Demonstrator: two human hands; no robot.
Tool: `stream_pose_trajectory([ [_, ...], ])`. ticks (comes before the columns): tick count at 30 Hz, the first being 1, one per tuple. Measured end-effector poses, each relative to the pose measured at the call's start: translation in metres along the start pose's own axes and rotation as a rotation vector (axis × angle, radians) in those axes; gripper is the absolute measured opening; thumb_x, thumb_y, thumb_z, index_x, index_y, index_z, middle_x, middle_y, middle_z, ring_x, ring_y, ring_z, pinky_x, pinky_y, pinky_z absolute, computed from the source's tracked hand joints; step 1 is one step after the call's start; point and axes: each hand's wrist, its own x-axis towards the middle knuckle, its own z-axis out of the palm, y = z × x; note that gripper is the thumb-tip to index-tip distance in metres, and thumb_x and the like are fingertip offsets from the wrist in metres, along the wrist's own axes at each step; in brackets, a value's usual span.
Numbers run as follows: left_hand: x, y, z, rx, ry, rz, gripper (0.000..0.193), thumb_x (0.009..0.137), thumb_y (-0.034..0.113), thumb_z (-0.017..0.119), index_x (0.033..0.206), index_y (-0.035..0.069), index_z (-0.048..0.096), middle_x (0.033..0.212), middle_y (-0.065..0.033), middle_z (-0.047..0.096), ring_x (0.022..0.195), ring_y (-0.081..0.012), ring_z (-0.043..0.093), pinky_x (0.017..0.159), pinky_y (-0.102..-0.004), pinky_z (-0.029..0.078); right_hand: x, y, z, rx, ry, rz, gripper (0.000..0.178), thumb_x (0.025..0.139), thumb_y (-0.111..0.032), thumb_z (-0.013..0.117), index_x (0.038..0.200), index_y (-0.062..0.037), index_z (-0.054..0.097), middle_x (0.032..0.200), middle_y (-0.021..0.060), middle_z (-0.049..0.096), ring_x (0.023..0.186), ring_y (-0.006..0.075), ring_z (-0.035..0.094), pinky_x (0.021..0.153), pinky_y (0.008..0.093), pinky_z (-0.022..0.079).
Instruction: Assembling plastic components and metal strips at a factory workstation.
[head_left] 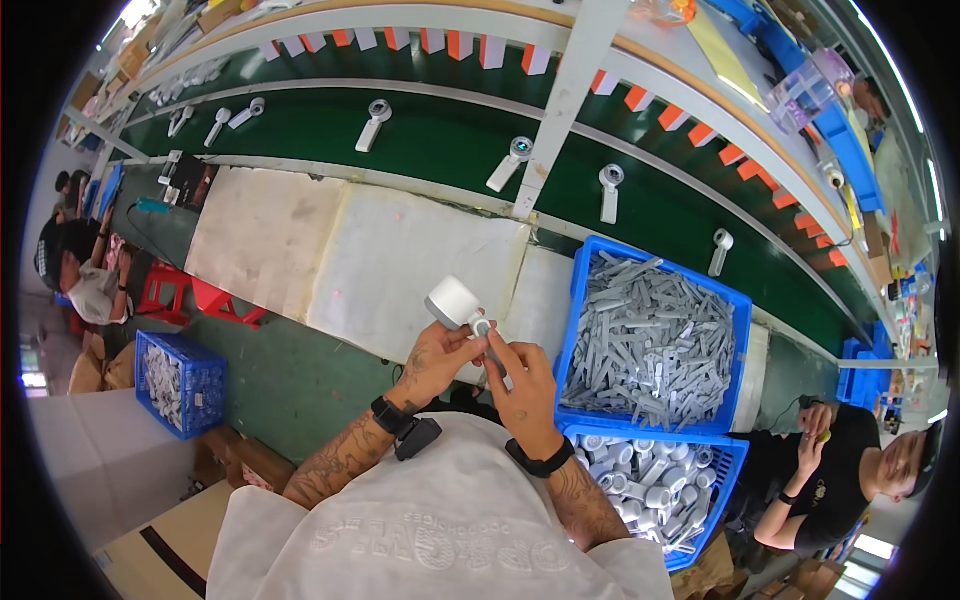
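Over the near edge of the pale work surface, I hold up a white handheld device with a drum-shaped head (453, 302) and a short grey round end. My left hand (437, 362) is closed around its lower part, fingers and thumb together. Against the grey end press the thumb and index finger of my right hand (524, 387), closed in a pinch. My fingers hide part of the device. To the right of my hands stands a blue crate (573, 330) heaped with grey strip-shaped parts (655, 335).
Below that crate, another blue crate (722, 500) holds white round-headed devices (655, 490). A green conveyor belt (440, 135) behind the work surface (400, 260) carries several similar devices. A metal post (570, 110) rises beside it. A co-worker (840, 480) sits at the right.
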Motion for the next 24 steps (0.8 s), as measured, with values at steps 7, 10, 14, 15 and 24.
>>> stream_pose_trajectory([
  [7, 0.002, -0.001, 0.005, 0.232, -0.139, -0.065, 0.025, 0.097, 0.008, 0.066, 0.119, -0.005, 0.064, 0.099, -0.0061, 0.071, 0.078, -0.0116, 0.062, 0.072, -0.0278, 0.053, -0.001, 0.015, -0.012, 0.532, 0.048, 0.301, 0.04, 0.093, -0.015, 0.073, 0.131, -0.0042, 0.064, 0.119, 0.0099, 0.063, 0.096, 0.0194, 0.064, 0.079, 0.0337, 0.054],
  [10, -0.011, 0.004, 0.014, 0.26, -0.239, -0.124, 0.023, 0.095, 0.004, 0.066, 0.116, -0.005, 0.065, 0.094, -0.005, 0.07, 0.076, -0.0111, 0.062, 0.069, -0.0275, 0.053, -0.001, 0.019, -0.017, 1.046, -0.298, 0.624, 0.041, 0.099, -0.023, 0.07, 0.13, 0.0023, 0.062, 0.114, 0.0076, 0.067, 0.093, 0.0128, 0.065, 0.075, 0.0284, 0.054],
  [14, -0.002, -0.009, 0.017, 0.286, -0.284, -0.12, 0.017, 0.093, 0.001, 0.066, 0.109, -0.004, 0.066, 0.089, -0.0051, 0.068, 0.074, -0.0118, 0.062, 0.067, -0.028, 0.052, -0.018, 0.026, -0.026, 1.182, -0.181, 0.619, 0.042, 0.099, -0.024, 0.069, 0.129, 0.0044, 0.061, 0.101, 0.0051, 0.069, 0.088, 0.0091, 0.064, 0.073, 0.0262, 0.053],
  [15, 0.002, -0.011, 0.019, 0.296, -0.325, -0.142, 0.017, 0.093, 0.001, 0.066, 0.109, -0.004, 0.066, 0.089, -0.0051, 0.068, 0.074, -0.0118, 0.062, 0.067, -0.028, 0.052, -0.024, 0.025, -0.03, 1.166, -0.174, 0.618, 0.042, 0.1, -0.024, 0.069, 0.129, 0.0042, 0.061, 0.099, 0.0041, 0.069, 0.088, 0.0077, 0.063, 0.072, 0.0253, 0.052],
  [24, 0.024, -0.041, 0.047, 0.169, -0.448, -0.285, 0.047, 0.094, 0.005, 0.062, 0.137, 0.0, 0.044, 0.115, -0.0123, 0.064, 0.098, -0.0213, 0.066, 0.097, -0.0398, 0.054, -0.089, 0.051, -0.056, 0.656, 0.325, 0.663, 0.033, 0.099, -0.022, 0.067, 0.123, 0.0003, 0.065, 0.108, 0.0112, 0.071, 0.1, 0.0214, 0.068, 0.086, 0.0339, 0.054],
])
